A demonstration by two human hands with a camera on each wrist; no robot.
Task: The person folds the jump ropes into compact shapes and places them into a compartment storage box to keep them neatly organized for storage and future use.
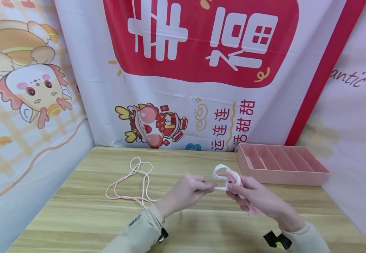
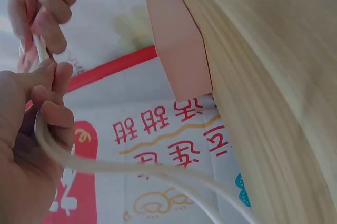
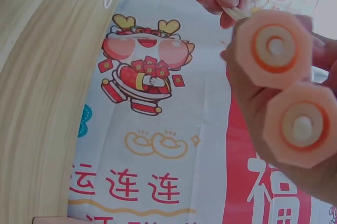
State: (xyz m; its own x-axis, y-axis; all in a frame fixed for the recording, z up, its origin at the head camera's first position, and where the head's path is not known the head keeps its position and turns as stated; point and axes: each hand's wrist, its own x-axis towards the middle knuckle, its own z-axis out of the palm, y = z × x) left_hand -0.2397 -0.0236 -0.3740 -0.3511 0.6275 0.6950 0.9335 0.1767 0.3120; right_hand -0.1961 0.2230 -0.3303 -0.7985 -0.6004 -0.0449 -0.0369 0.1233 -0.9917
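My right hand (image 1: 261, 198) grips the two pink handles (image 3: 274, 71) of a skipping rope side by side. Their octagonal ends, each with a white centre, face the right wrist camera. White cord (image 1: 238, 180) wraps round the handles, and a loop of it sticks up beside them. To the left, my left hand (image 1: 184, 195) pinches the cord between thumb and fingers, with a short stretch running across to the right hand. In the left wrist view a doubled length of cord (image 2: 126, 167) trails from the left hand. More cord (image 1: 124, 197) lies in loose loops on the table.
A pink divided box (image 1: 284, 177) stands at the table's back right, close behind the right hand. The wooden table (image 1: 85, 225) meets a printed cloth (image 1: 100, 116) along its back edge. Printed hangings also border the left and right sides.
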